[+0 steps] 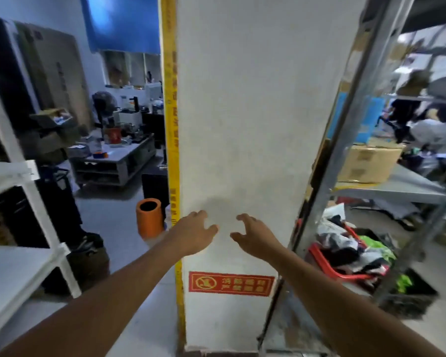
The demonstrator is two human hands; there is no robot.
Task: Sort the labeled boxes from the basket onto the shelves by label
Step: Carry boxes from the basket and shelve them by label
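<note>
Both hands' grip spread and empty, left hand [191, 231], right hand [252, 234], before white pillar [263, 112].

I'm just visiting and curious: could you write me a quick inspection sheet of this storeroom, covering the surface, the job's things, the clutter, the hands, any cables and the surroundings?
Surface: white shelf unit at left, its near boards bare; metal rack at right.
Job's things: no labeled box in hand; red basket under the rack, heaped with bagged items.
Clutter: cardboard box on the rack; orange cylinder on the floor.
Hands: left hand and right hand both empty, fingers relaxed, raised before the pillar.
Cables: nothing seen.
Surroundings: white pillar with a red warning sign; low table behind.
</note>
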